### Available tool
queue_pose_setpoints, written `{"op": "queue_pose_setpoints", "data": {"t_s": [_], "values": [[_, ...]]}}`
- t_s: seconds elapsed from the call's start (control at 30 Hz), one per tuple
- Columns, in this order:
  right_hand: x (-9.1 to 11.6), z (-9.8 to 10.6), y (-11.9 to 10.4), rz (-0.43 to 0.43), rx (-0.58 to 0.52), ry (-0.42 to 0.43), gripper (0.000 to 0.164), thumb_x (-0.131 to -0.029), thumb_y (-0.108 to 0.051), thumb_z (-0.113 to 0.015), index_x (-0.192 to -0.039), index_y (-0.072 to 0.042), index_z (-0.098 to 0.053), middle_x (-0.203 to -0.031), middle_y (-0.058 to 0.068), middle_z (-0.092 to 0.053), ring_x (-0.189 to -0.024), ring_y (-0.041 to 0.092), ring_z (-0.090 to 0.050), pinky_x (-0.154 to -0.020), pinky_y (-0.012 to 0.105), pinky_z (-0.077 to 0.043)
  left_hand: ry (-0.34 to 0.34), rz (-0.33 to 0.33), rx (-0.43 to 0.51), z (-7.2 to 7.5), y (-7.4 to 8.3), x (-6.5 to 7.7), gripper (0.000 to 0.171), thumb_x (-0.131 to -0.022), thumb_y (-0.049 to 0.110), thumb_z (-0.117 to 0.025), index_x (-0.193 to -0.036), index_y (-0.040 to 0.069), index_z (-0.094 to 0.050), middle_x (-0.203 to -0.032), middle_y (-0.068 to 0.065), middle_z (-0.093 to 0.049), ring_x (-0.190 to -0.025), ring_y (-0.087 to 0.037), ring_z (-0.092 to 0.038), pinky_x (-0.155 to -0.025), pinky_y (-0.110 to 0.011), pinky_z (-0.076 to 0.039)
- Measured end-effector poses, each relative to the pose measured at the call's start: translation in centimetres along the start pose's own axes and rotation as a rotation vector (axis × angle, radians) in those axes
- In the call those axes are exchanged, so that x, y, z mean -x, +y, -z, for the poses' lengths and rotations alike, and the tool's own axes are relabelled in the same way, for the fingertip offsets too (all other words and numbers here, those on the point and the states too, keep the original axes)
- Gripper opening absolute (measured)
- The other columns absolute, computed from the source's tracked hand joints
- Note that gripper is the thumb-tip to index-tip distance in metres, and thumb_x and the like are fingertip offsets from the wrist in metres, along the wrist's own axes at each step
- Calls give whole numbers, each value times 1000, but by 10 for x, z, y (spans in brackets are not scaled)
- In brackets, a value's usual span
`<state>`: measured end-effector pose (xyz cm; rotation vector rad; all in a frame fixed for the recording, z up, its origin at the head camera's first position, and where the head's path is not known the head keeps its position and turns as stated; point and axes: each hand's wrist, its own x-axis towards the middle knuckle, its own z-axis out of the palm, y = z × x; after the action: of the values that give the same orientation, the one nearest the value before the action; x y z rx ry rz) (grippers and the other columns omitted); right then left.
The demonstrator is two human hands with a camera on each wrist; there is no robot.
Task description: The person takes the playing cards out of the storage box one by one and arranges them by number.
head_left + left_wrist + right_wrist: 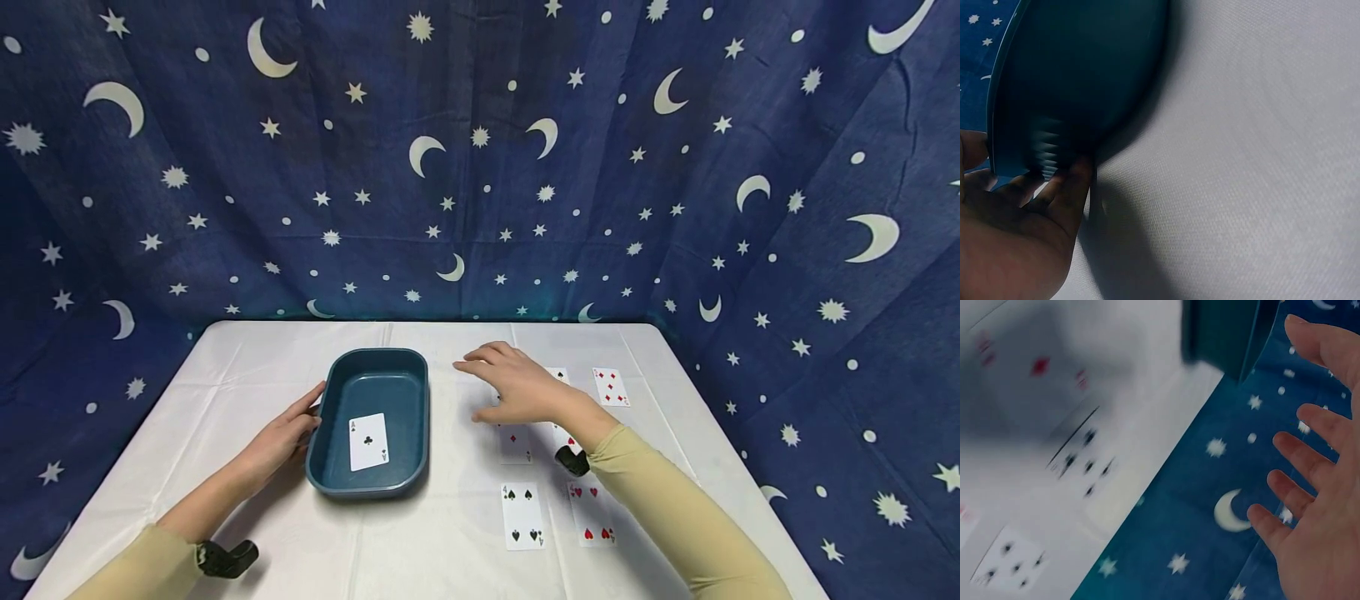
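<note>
A dark teal tray (367, 494) stands left of the table's middle, an ace of clubs (368, 442) lying face up in it. My left hand (281, 437) touches the tray's left side; in the left wrist view its fingers (1072, 194) rest against the outer wall. Above the face-up cards on the right hovers my right hand (517, 387), fingers spread and holding nothing. Beneath it lie an ace of diamonds (514, 447), a partly hidden hearts card (567, 437) and black-suit cards, also partly hidden. Nearer the front are a four of spades (522, 517) and four of hearts (592, 517).
A five of diamonds (611, 387) lies at the back right. White cloth covers the table (420, 550). A blue curtain (480, 192) with moons and stars hangs behind and along the sides.
</note>
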<state>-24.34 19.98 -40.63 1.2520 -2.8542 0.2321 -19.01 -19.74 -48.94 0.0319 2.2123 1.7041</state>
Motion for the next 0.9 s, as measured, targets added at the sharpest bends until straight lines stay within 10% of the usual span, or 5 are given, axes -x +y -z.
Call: {"op": "queue_pose_setpoints", "data": {"t_s": [0.9], "values": [[-106, -32, -85, 139, 103, -144, 85, -86, -60, -73, -159, -30, -40, -154, -5, -44, -143, 19, -33, -117, 39, -28, -39, -41, 8, 3, -4, -1, 69, -107, 18, -40, -167, 25, -7, -166, -27, -17, -144, -43, -36, -108, -52, -40]]}}
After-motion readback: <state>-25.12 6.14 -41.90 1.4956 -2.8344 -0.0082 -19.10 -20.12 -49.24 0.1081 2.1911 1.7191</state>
